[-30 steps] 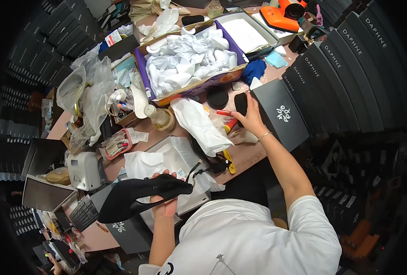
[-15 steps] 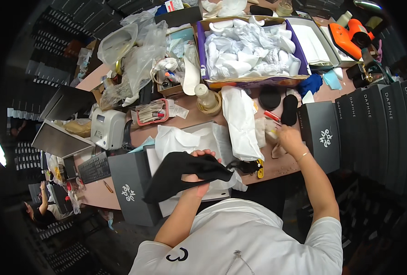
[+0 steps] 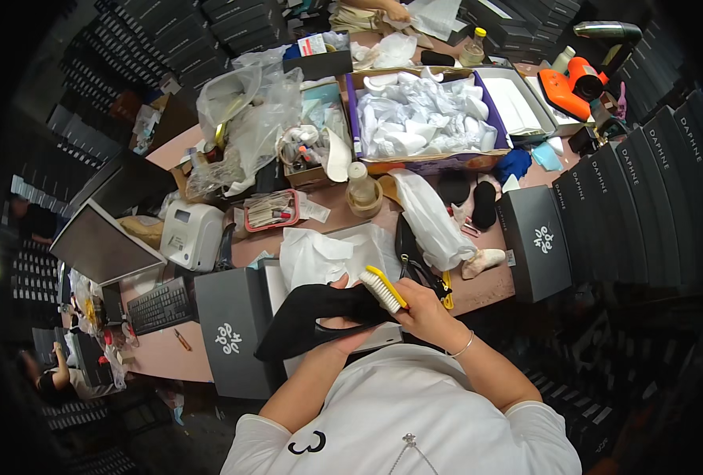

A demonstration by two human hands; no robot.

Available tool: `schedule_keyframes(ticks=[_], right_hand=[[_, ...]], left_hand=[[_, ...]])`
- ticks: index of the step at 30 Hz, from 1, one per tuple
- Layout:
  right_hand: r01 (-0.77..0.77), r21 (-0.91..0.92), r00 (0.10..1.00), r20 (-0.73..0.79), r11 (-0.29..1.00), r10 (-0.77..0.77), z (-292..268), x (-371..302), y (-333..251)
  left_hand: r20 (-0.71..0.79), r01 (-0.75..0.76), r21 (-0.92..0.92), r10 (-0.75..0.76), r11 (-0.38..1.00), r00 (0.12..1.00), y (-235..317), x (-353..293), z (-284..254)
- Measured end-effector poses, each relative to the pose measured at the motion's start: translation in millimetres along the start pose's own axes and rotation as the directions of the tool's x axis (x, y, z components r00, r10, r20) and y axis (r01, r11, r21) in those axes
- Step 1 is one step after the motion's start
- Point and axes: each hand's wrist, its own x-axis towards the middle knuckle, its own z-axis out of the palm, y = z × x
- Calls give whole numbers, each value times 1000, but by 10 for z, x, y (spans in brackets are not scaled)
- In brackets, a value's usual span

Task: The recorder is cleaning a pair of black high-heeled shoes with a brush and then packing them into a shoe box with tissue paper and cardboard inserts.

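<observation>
My left hand (image 3: 350, 339) is closed around a black shoe (image 3: 294, 318), held up in front of my shirt. In my right hand (image 3: 432, 312) is a yellow brush (image 3: 385, 290), its white bristles against or very near the shoe's right end; I cannot tell if they touch. Beneath the shoe sits an open shoe box with white tissue paper (image 3: 313, 253). A black strappy thing (image 3: 409, 252) lies right of the box, partly under a long white paper wrap (image 3: 435, 226). A yellow-handled tool (image 3: 447, 291) rests by the table's near edge.
Farther back stands a purple carton (image 3: 494, 119) full of white wrapped pieces, with a glass bottle (image 3: 362, 190) before it. A grey box (image 3: 229, 336) is on the left, near a keyboard (image 3: 159, 306). Grey boxes (image 3: 597, 202) line the right. Another person's hand (image 3: 399, 11) shows at the top.
My right hand has come from the right side of the table to the shoe, now with the brush in it. My left hand still holds the shoe. The view has shifted slightly.
</observation>
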Motion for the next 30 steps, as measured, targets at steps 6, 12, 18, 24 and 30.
schedule_keyframes(ticks=[6,12,18,24,30], right_hand=[[-285,154,956,-24,946,292,-7,-182,88],[-330,-229,938,26,916,345,-349,-606,-118],[242,-659,928,371,713,28,142,-439,-176],[-57,-786,814,321,616,484,-548,-854,-51],[164,-587,935,349,793,65,224,-143,-149]], left_hand=[[172,-344,72,328,936,929,-61,-22,-527],[94,-569,138,561,811,822,102,27,-986],[218,-565,468,531,680,819,86,-28,-747],[432,-758,421,624,499,651,681,-174,-703],[236,-617,594,621,516,747,260,-74,-412]])
